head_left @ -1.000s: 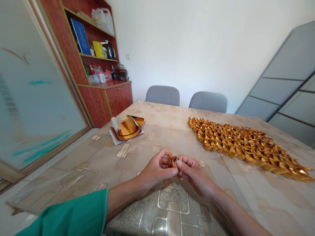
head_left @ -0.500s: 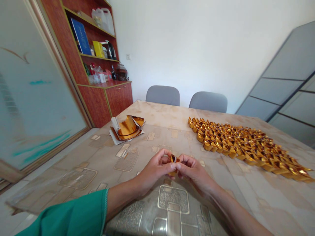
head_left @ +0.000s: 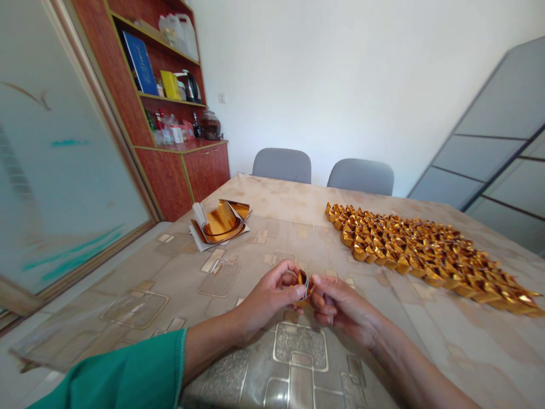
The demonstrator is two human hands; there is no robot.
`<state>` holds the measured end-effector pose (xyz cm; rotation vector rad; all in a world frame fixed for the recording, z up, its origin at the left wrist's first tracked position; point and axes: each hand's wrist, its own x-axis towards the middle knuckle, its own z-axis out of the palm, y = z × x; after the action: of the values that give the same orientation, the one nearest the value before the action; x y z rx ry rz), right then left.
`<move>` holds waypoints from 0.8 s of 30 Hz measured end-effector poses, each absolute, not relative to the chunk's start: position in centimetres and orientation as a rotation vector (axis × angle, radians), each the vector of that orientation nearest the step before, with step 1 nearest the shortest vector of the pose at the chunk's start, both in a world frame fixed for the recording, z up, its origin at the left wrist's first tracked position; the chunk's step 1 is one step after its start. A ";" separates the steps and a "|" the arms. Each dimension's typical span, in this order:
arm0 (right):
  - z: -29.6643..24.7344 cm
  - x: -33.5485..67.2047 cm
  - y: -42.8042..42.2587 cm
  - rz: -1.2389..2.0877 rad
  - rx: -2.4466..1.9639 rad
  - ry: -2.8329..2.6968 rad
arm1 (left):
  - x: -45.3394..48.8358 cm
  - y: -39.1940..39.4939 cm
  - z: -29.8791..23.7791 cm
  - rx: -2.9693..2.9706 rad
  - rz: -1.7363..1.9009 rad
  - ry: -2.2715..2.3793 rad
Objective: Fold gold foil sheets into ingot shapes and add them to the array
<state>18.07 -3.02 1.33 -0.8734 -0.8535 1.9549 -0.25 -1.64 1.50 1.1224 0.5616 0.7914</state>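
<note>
Left hand (head_left: 270, 295) pinching folded gold foil (head_left: 303, 286) over patterned table cover (head_left: 272, 199)

Thumb and curled fingers (head_left: 284, 270) are closing firmly on the foil; the right hand (head_left: 340, 304) is curling just beside it, its hold impossible to tell. Loose foil sheets (head_left: 221, 222) are lying on white paper (head_left: 196, 243) at left; rows of folded gold ingots (head_left: 419, 255) are spreading rightward.

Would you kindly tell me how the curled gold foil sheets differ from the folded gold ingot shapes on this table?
The curled gold foil sheets are large and loose, stacked on white paper; the folded gold ingot shapes are small and sharply creased. The sheets make one compact pile, while the shapes spread in many close rows on the patterned table top. Both are shiny gold.
</note>
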 end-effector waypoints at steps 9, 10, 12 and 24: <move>1.1 17.4 -3.2 1.866 -0.916 -0.837 | -0.2 -1.3 1.0 1.068 0.823 0.570; 1.2 17.4 -3.2 1.861 -0.915 -0.841 | -0.1 -1.3 1.0 1.070 0.823 0.568; 1.4 17.3 -3.1 1.849 -0.920 -0.845 | -0.1 -1.3 1.2 1.076 0.823 0.566; 1.2 17.5 -3.1 1.776 -0.986 -0.917 | -0.2 -1.5 1.0 1.040 0.823 0.588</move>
<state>17.47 -3.12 1.21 -0.9859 -0.9166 1.7759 -0.16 -1.48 0.98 1.0398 0.5884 0.8231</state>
